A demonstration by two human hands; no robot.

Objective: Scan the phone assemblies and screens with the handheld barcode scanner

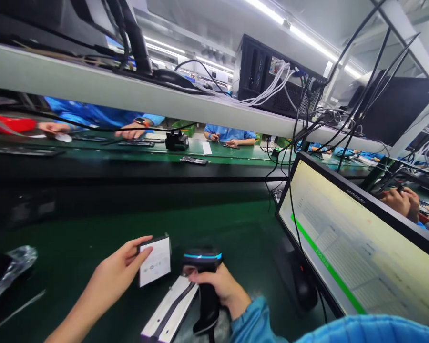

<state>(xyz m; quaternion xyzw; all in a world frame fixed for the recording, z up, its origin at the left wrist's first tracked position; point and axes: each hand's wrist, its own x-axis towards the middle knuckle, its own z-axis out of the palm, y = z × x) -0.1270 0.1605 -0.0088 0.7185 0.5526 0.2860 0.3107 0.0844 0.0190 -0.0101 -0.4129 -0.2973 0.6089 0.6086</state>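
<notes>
My left hand [123, 267] pinches a flat, dark-edged block with a white label [156, 262] between thumb and fingers, its printed face turned towards me. Small marks show on the label, too fine to read. To the right, my right hand [223, 286] is wrapped around the grip of a black barcode scanner [208, 305], whose head carries a lit blue strip. Below the scanner head lies a long silver metal piece [169, 309] with a dark stripe along it. The two hands are apart, both above the dark green bench [103, 219].
A tilted monitor [357, 238] showing a green PASS bar stands at right, with a black mouse [303, 288] beside it. Cables hang before the screen. A shelf [200, 107] crosses above, bearing a computer case [271, 78]. Clear plastic wrapping [16, 267] lies at left. Co-workers' hands [134, 129] work beyond.
</notes>
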